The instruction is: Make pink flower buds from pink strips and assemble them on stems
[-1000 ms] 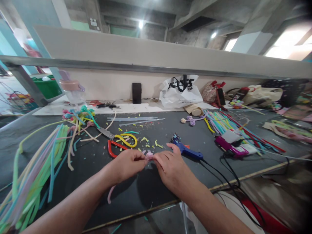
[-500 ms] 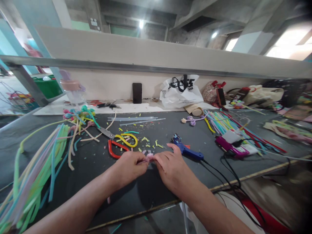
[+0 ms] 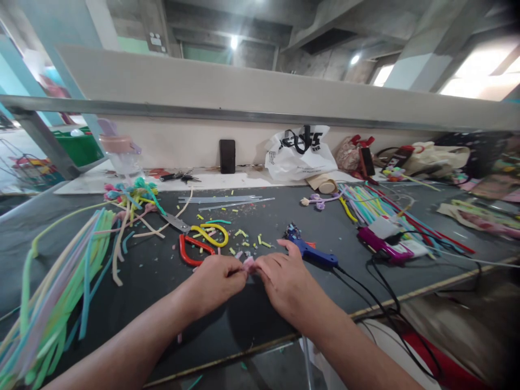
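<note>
Evidently, left hand (image 3: 217, 277) and right hand (image 3: 284, 279) are pinching a fuzzy pink lump (image 3: 248, 264). Shaping is seemingly calling for steadiness next.

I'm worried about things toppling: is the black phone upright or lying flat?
Upright: the black phone stands on a short edge, its long sides running vertically before the pale panel.

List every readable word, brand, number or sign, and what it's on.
Nothing reads with certainty.
White bag: large black letters, partly covered by its black handle; word unclear.
Same bag, left side: small print, too small.
Dark bottle at the back right: pale marking, too blurred.
</note>
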Demonstrator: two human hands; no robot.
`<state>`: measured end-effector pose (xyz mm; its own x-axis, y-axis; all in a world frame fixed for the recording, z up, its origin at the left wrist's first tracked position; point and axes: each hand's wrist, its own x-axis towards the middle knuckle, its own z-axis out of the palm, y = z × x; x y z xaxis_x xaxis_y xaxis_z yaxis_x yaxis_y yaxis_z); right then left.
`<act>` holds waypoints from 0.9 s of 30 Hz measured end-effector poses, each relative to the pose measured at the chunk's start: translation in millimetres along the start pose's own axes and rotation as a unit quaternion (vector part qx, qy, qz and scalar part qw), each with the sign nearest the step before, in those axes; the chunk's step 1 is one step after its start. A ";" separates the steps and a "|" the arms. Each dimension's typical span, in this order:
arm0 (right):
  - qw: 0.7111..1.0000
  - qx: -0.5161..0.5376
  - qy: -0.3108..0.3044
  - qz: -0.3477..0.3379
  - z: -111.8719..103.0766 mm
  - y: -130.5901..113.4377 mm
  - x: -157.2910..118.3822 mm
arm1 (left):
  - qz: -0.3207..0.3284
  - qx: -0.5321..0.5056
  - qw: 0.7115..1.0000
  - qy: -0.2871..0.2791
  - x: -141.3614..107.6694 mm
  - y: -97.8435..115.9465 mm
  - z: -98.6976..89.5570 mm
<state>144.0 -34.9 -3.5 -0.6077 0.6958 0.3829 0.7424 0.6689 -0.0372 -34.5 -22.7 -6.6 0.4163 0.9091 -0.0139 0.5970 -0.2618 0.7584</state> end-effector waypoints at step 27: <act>0.857 0.468 0.099 0.192 -6.0 -1.5 6.2 | 0.015 -0.173 0.983 -0.060 -1.9 9.2 -4.0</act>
<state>140.9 -33.1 4.4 -0.2401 0.9158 0.3219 0.2700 0.3815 -0.8840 -32.5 -25.6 3.1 0.5198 0.8529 -0.0496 0.3237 -0.1428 0.9353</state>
